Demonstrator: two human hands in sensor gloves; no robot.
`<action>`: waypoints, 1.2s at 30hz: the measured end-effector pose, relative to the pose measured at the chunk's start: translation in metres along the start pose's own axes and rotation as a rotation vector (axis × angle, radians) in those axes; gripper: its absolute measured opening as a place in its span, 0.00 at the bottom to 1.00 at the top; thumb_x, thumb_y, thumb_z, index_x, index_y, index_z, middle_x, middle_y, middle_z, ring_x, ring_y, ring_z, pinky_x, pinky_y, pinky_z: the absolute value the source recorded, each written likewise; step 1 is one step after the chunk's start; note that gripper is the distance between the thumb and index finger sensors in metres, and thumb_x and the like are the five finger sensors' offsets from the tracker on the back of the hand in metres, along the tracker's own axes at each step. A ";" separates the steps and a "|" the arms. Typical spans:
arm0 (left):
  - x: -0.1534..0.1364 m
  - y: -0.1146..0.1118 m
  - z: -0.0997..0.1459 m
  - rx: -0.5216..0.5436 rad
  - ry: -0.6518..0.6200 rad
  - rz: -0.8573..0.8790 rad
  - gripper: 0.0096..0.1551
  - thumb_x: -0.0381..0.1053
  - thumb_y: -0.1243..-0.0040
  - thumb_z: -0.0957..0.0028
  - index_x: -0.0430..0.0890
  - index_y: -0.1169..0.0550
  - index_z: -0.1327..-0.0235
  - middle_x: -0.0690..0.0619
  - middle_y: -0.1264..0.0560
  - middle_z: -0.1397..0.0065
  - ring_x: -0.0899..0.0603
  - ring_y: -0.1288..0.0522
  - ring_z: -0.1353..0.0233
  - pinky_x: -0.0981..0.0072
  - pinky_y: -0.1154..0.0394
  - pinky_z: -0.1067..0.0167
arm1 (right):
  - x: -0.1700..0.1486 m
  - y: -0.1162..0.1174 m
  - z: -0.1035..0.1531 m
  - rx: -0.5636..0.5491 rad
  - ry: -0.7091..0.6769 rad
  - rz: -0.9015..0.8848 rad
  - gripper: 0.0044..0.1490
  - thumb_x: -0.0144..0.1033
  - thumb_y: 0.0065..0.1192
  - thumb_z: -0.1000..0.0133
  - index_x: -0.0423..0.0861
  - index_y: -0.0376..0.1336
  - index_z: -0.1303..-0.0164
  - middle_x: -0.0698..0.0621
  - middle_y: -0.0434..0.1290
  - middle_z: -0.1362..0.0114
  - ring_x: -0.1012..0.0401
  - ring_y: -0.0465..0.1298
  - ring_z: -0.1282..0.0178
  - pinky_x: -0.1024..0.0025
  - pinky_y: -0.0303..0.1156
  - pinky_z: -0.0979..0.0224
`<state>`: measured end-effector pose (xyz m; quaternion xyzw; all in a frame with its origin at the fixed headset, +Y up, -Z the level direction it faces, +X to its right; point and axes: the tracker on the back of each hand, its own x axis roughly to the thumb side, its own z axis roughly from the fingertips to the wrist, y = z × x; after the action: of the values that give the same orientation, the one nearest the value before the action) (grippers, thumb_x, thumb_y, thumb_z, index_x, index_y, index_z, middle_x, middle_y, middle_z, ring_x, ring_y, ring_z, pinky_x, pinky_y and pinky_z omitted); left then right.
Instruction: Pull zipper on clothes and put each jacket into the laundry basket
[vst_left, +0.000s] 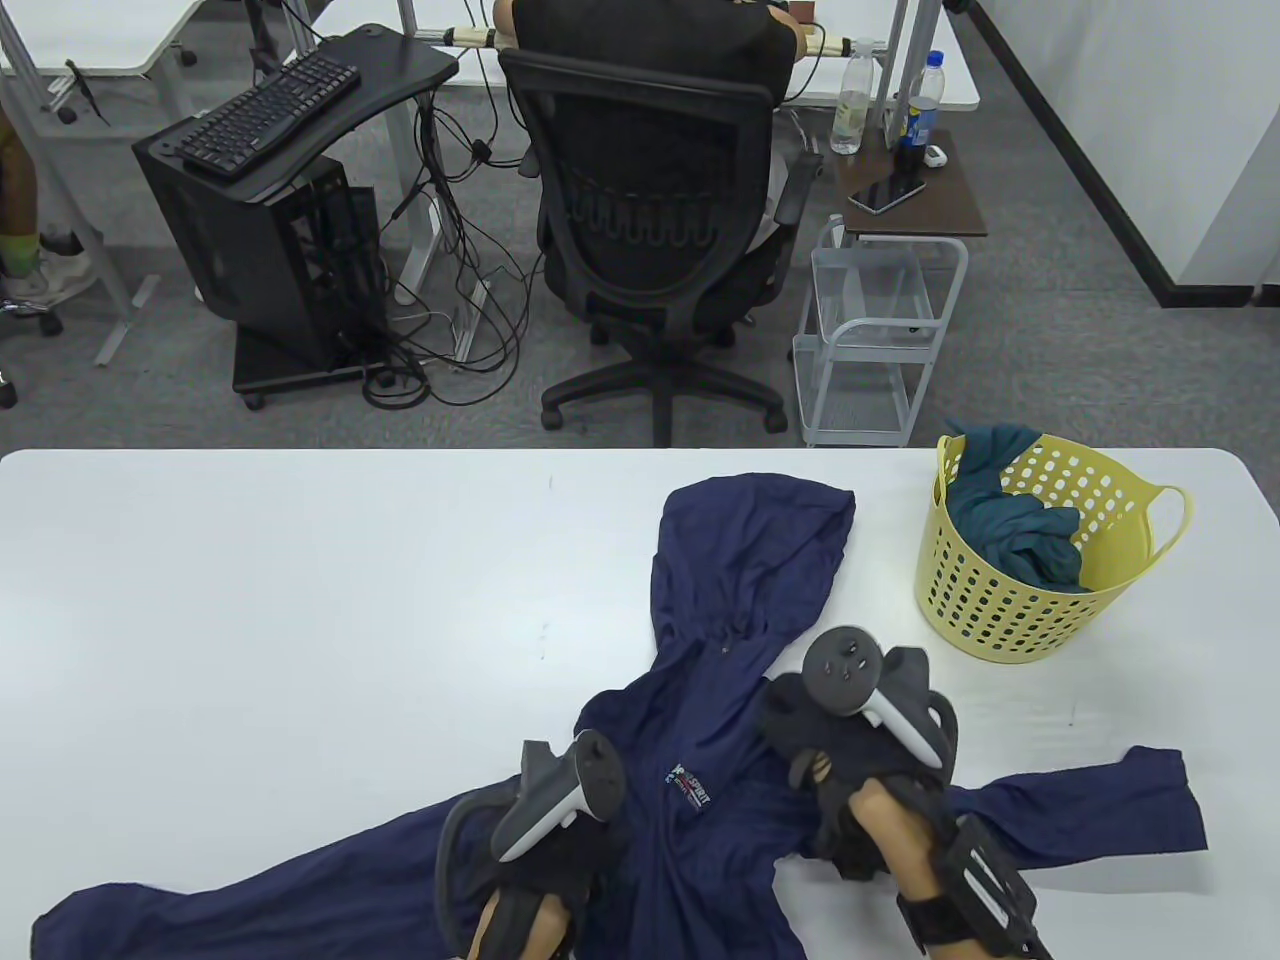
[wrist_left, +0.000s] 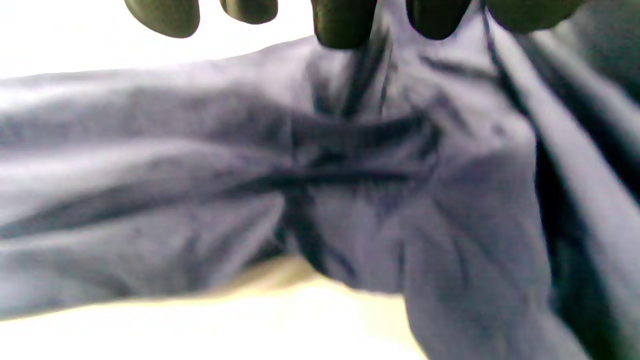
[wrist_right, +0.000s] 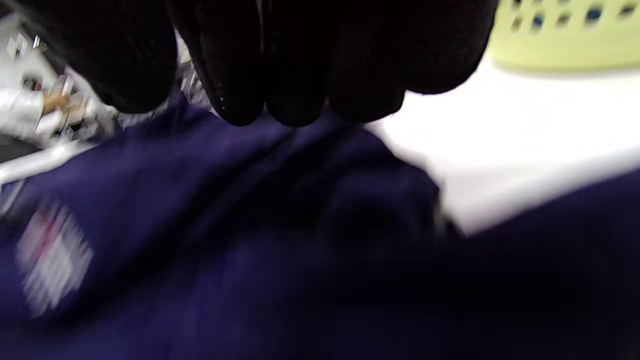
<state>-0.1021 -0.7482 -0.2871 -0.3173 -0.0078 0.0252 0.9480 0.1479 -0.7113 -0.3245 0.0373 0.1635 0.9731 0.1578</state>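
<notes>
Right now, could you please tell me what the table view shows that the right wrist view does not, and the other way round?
Only the table view shows the left hand on the jacket, the whole garment spread with hood and sleeves out, the teal clothing in the basket, and the chair beyond. Only the right wrist view shows the right hand's fingertips close up above the fabric, though blurred. Both show the navy jacket, its chest logo, the yellow basket, the white table and the right hand.

navy jacket (vst_left: 720, 800) chest logo patch (vst_left: 690, 786), reads roughly "SPIRIT", smaller lines under it unreadable, nothing else legible
</notes>
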 end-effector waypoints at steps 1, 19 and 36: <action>0.001 -0.005 -0.007 -0.041 0.000 0.001 0.41 0.72 0.49 0.56 0.73 0.42 0.26 0.60 0.48 0.12 0.34 0.54 0.16 0.32 0.45 0.28 | 0.001 0.015 0.003 0.064 -0.023 0.022 0.38 0.59 0.69 0.47 0.56 0.66 0.27 0.49 0.67 0.20 0.42 0.70 0.29 0.49 0.70 0.32; -0.104 0.016 -0.066 0.241 0.385 0.118 0.45 0.70 0.48 0.60 0.79 0.53 0.30 0.63 0.60 0.13 0.39 0.66 0.16 0.31 0.62 0.27 | -0.099 0.035 -0.029 -0.090 0.313 0.119 0.40 0.45 0.58 0.44 0.65 0.48 0.21 0.60 0.44 0.11 0.45 0.44 0.13 0.38 0.48 0.19; -0.038 -0.013 -0.016 -0.132 0.048 -0.182 0.67 0.73 0.29 0.80 0.66 0.51 0.28 0.57 0.60 0.14 0.38 0.59 0.16 0.30 0.49 0.27 | -0.011 0.062 0.027 0.279 -0.088 0.245 0.55 0.60 0.71 0.54 0.54 0.51 0.19 0.45 0.45 0.11 0.29 0.51 0.20 0.35 0.60 0.25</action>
<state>-0.1393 -0.7703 -0.2913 -0.3773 -0.0153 -0.0691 0.9234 0.1437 -0.7622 -0.2783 0.1212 0.2838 0.9504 0.0385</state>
